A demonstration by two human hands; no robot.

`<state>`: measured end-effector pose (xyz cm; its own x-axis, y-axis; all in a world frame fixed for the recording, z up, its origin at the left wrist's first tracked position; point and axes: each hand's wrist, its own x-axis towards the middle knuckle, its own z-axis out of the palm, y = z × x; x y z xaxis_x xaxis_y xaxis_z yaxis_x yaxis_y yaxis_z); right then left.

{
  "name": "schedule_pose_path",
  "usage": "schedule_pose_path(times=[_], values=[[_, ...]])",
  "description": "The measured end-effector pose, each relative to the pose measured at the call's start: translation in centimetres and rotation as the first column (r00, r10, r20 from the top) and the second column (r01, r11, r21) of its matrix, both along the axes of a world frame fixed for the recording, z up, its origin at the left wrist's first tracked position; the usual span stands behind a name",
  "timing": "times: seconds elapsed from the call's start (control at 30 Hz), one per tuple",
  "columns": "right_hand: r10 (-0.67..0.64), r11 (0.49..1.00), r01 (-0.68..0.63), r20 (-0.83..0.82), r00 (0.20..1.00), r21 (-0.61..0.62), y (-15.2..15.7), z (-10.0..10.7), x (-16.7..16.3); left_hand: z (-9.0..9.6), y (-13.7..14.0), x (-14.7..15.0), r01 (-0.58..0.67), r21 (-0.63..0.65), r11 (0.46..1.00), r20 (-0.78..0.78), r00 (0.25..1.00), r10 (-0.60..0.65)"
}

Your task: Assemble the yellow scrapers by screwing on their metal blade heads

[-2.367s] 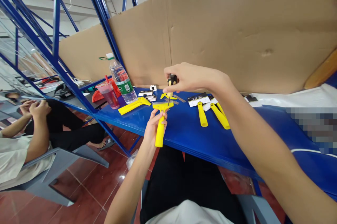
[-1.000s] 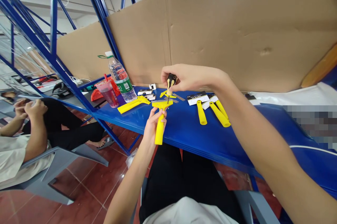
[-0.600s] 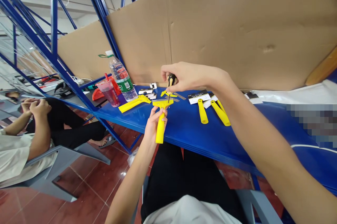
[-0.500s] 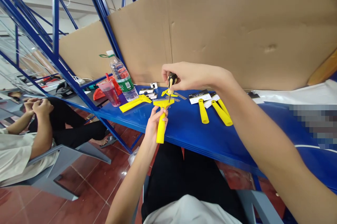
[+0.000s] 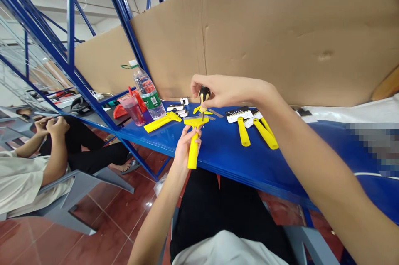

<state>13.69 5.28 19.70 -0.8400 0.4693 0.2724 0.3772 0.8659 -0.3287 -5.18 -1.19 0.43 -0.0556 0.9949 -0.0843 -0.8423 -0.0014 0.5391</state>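
My left hand (image 5: 186, 142) is wrapped round a yellow scraper (image 5: 193, 155) just below its wide head, with the handle pointing down toward me. From above, my right hand (image 5: 212, 90) grips a black and cream screwdriver (image 5: 205, 94). The screwdriver stands upright, its tip at the right side of the scraper's head; the exact contact is too small to make out. Behind the head lie a small yellow part (image 5: 202, 110) and a thin metal blade (image 5: 215, 113). Another yellow scraper (image 5: 163, 122) rests on the blue table to the left.
Several yellow handles (image 5: 244, 132) lie with black and white cards (image 5: 238, 114) on the right of the blue table (image 5: 227, 153). A water bottle (image 5: 149, 94) and a red drink cup (image 5: 133, 109) stand at left. Cardboard (image 5: 264, 36) walls the back. A seated person (image 5: 34, 161) is at far left.
The whole view has shifted slightly. Both hands keep their hold on the scraper and the screwdriver, with the screwdriver's tip still at the head's right side.
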Motion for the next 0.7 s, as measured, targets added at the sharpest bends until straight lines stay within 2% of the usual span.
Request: schedule_pose_path(times=[0.1,0.23,0.47,0.7], values=[[0.011,0.999,-0.010,-0.029,1.000,0.035,0.16,0.05,-0.03,0.01,0.00,0.00,0.004,0.013,1.000,0.006,1.000,-0.004],[-0.046,0.995,0.049,-0.041,0.998,0.089,0.49,-0.05,-0.10,0.06,0.01,-0.02,-0.003,-0.003,1.000,0.011,1.000,0.003],[-0.006,0.999,0.005,-0.026,1.000,-0.037,0.35,0.01,0.28,-0.18,-0.05,-0.26,0.023,0.042,0.999,0.016,1.000,-0.023],[-0.077,0.995,0.079,-0.034,0.996,0.059,0.05,0.32,0.02,-0.23,-0.02,-0.31,0.021,0.022,1.000,0.021,1.000,-0.022]])
